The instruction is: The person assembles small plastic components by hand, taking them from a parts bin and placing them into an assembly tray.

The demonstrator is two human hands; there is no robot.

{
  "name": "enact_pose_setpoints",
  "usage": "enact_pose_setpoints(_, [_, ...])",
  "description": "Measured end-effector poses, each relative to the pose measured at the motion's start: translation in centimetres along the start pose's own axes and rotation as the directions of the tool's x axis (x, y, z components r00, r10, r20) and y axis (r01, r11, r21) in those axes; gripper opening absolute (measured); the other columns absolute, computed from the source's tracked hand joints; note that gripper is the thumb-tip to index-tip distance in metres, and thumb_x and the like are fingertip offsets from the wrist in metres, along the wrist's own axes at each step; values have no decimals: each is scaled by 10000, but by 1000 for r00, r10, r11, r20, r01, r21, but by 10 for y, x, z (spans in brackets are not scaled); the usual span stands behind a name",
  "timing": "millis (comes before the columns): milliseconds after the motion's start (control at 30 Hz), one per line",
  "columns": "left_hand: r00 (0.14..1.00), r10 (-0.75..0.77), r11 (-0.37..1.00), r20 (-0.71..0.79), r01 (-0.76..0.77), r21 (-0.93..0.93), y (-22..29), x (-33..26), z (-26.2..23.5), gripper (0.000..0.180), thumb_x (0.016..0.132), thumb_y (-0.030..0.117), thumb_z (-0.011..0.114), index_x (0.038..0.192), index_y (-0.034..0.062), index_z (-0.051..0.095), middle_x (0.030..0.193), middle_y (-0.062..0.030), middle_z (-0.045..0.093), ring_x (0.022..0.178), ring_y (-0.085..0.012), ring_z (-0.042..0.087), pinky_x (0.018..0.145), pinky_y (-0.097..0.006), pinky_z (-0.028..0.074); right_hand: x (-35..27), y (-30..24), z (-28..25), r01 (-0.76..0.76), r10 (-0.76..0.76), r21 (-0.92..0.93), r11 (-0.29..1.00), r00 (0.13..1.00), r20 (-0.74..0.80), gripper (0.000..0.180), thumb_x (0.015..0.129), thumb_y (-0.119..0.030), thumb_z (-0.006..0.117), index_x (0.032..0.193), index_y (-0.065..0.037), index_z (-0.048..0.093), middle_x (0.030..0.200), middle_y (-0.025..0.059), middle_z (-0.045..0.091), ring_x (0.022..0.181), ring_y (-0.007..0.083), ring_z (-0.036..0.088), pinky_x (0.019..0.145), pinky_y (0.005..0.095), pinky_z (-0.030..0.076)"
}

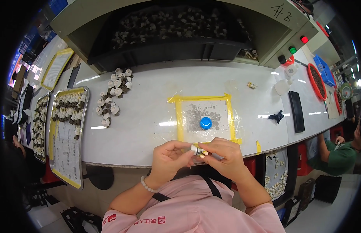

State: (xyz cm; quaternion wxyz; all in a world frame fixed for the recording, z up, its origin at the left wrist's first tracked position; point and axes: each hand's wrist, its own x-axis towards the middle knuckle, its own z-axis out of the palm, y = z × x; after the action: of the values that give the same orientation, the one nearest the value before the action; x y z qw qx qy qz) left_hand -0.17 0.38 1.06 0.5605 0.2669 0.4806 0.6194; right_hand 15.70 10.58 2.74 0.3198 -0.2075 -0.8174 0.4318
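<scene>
Pinching a small white part (194, 149) together, the left hand (169, 156) and right hand (226, 156) seem mid-fitting; next likely calls for steady alignment, the blue cap (205, 123) beyond them.

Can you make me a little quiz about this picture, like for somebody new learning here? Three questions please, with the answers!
1. What colour is the round thing inside the square of yellow tape?

2. True or false: the small white piece is between the left hand and the right hand.

3. Where is the silver-rimmed tray?
A) right of the tape square
B) left of the tape square
C) inside the tape square

Key: 1. Blue; 2. True; 3. B
</scene>
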Motion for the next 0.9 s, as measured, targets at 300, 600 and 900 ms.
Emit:
enact_pose_setpoints(300, [996, -13, 1000, 92, 13, 3, -1, 1, -5, 174, 848, -27, 609, 1019, -47, 581, 864, -98, 660, 703, -111, 640, 613, -220, 538, -1, 4, -1, 40, -41, 27, 999, 998, 42, 324, 668, 0, 740, 984, -12, 669, 701, 74, 629, 599, 204, 576, 548, 284, 433])
enact_pose_setpoints(600, [986, -33, 999, 161, 26, 47, -1, 2, -6, 195, 855, -56, 580, 1047, -64, 550, 991, -120, 631, 841, -141, 642, 725, -245, 549, -9, 13, 2, 91, -92, 22, 996, 996, 14, 342, 666, 7, 730, 1000, -14, 663, 689, 74, 613, 590, 216, 564, 546, 294, 425])
enact_pose_setpoints(900, [982, -36, 998, 187, 26, 56, -2, 3, -5, 200, 851, -65, 579, 1049, -61, 551, 986, -97, 627, 856, -120, 632, 715, -229, 536, -11, 20, 1, 160, -160, 9, 987, 987, 9, 353, 664, 15, 727, 1006, -13, 647, 682, 70, 577, 594, 224, 546, 539, 318, 440])
